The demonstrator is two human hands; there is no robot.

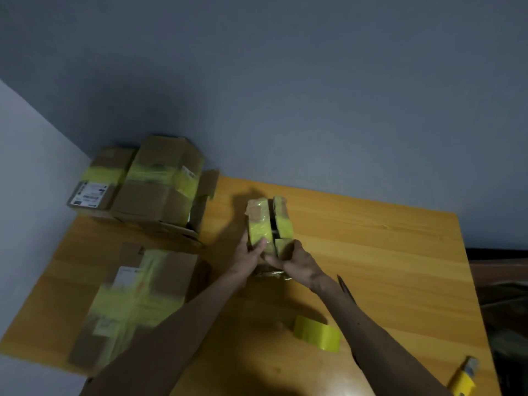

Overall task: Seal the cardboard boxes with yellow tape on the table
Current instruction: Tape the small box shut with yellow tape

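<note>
So the wooden table (pixel 371 238) has cardboard all down its left side. The big box (pixel 160 184) in the far corner has yellow tape across it, but some flaps on its right side hang open. I can't see inside. Tucked against it is a labelled box (pixel 97 178), banded in yellow and closed. The near box (pixel 134 298) is blurry but looks taped both ways and shut.

The one being worked on is the small box (pixel 268 224), mid-table and standing on end. The left hand (pixel 251 258) and right hand (pixel 297 261) are both wrapped round its near end, thumbs on the top face. There's a dark gap between the two flaps, and the contents are hidden.

My guess is it's light and a bit squashy, and the old glossy tape makes it slick. I'd hold it by the corners, where the card is stiffest.

The tape roll (pixel 317 332) sits loose nearer the person, and the yellow cutter (pixel 464 378) is at the near right edge.
</note>
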